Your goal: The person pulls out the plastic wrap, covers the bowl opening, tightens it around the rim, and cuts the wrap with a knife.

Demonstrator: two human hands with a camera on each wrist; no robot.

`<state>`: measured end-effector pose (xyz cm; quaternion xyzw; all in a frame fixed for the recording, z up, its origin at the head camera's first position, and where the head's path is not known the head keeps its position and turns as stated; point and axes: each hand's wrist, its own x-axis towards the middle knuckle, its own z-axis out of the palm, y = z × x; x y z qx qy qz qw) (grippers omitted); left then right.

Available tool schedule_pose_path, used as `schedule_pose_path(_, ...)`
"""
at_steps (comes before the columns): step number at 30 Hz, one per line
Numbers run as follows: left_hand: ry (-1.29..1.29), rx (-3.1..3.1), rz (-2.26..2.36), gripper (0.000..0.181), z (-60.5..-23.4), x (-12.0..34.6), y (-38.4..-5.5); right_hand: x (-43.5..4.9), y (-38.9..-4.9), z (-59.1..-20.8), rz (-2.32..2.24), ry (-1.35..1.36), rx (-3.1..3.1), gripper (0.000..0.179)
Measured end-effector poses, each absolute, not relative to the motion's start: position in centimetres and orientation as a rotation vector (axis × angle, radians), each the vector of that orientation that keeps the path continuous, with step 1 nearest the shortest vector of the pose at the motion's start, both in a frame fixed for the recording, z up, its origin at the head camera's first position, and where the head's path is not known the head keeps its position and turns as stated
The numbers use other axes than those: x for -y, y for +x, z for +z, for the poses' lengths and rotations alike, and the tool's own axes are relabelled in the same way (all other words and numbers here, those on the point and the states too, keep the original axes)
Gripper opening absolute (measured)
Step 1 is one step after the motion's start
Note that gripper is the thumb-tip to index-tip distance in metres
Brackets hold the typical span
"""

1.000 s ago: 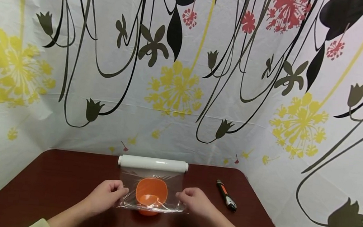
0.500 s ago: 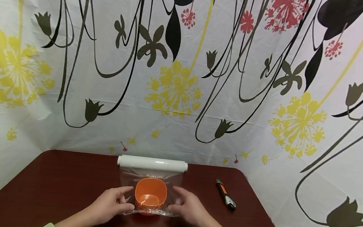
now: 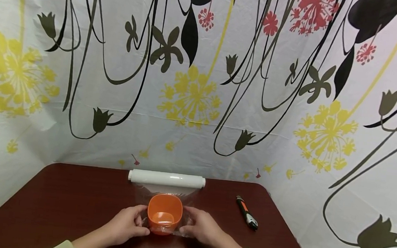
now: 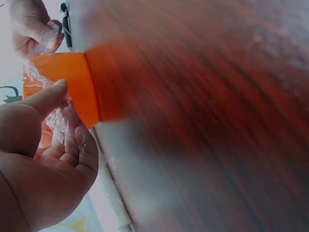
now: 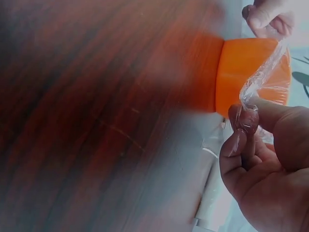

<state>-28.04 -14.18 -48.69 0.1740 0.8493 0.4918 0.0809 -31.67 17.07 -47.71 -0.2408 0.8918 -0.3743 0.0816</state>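
An orange bowl (image 3: 165, 209) with rounded square sides stands on the dark red table (image 3: 68, 199). Clear plastic wrap (image 5: 260, 75) stretches over its mouth and down its near side. On the bowl's left, my left hand (image 3: 124, 224) holds bunched film between thumb and fingers, close against the side. My right hand (image 3: 205, 227) pinches the film's other edge on the right, as the right wrist view shows. Behind the bowl lies a white roll of plastic wrap (image 3: 167, 178), still joined to the film.
A utility knife (image 3: 247, 213) with black and orange handle lies on the table to the right of my right hand. A white sheet (image 3: 189, 147) printed with flowers hangs behind the table and along both sides.
Both hands have moved inward with the film, from wide of the bowl to its two sides. The film's front edge has gathered in and come down against the bowl.
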Motion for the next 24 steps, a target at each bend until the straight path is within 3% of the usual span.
schedule_pose_path(11,0.496,-2.474,1.454,0.089,-48.5,14.6,-28.2,-17.3,-32.7,-48.0,-1.076,-0.739,-2.626,0.072)
schedule_pose_path(24,0.55,-2.474,1.483,0.072,-48.8,15.6,-28.3,-18.2,-32.9,-48.2,-1.051,-0.797,-2.598,0.073)
